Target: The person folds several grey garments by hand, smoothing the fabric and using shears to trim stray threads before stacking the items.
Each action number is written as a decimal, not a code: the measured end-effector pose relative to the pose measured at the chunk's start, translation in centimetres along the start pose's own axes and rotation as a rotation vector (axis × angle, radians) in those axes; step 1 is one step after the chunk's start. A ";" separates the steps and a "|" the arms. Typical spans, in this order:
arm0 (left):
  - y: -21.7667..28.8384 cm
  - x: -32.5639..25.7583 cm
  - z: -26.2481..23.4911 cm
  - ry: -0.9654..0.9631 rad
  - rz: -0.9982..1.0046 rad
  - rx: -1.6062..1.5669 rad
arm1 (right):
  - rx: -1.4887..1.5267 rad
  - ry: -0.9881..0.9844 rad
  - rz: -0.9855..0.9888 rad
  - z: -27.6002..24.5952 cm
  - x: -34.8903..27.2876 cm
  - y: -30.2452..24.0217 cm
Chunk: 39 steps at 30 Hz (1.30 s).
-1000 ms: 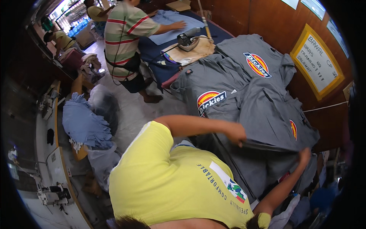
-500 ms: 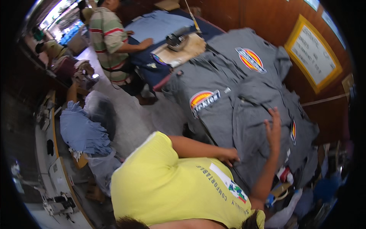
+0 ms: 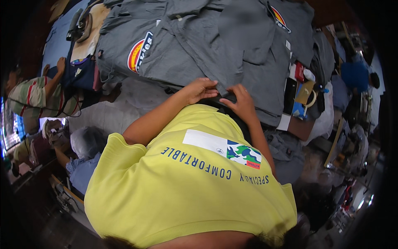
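Grey work garments lie spread over one another in front of me, with bright oval patches on them. At the near edge, my left hand has its fingers curled and pinches a narrow strip of the grey cloth. My right hand is just right of it, thumb and fingers bent around the same edge. The end of the strip shows in the small gap between the two hands. Folded cloth hides part of the fingertips.
A person in a striped shirt works at the far left, near an iron on a tan pad and light blue cloth. Boxes, a tape roll and a plastic bag crowd the right side.
My view has swung down and toward the right. Both hands have come together at the near edge of the grey garment; the right hand was spread flat farther out on it.
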<state>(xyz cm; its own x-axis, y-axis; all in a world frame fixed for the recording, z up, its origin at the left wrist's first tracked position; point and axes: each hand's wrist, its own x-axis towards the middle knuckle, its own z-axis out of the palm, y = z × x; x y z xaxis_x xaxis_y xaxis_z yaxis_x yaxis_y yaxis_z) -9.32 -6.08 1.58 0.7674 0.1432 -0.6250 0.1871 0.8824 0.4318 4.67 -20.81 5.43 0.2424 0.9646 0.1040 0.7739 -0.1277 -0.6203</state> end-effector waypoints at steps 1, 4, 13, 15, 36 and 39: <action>-0.2 0.2 -0.1 -0.001 0.011 0.003 | 0.003 -0.023 0.017 0.3 0.2 -0.1; -0.5 0.4 0.4 -0.006 0.016 0.030 | -0.015 -0.005 0.058 0.6 0.8 -0.1; 2.2 0.5 0.1 0.119 0.250 0.033 | -0.084 0.068 -0.017 1.5 0.4 -0.4; 3.4 0.1 0.4 0.126 0.296 -0.005 | -0.080 0.082 -0.004 1.3 0.0 -0.6; 5.7 -0.2 1.3 0.078 0.375 -0.084 | -0.054 0.296 0.134 -1.1 -3.6 -2.3; 6.1 -0.3 1.2 0.076 0.402 -0.093 | -0.072 0.309 0.159 -1.3 -4.3 -2.2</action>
<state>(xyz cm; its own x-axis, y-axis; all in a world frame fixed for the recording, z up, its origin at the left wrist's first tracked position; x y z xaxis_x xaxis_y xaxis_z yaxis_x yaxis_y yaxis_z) -7.69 -1.29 5.19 0.7196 0.5145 -0.4663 -0.1771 0.7853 0.5932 2.72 -24.98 7.36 0.5202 0.8172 0.2480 0.7488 -0.2968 -0.5926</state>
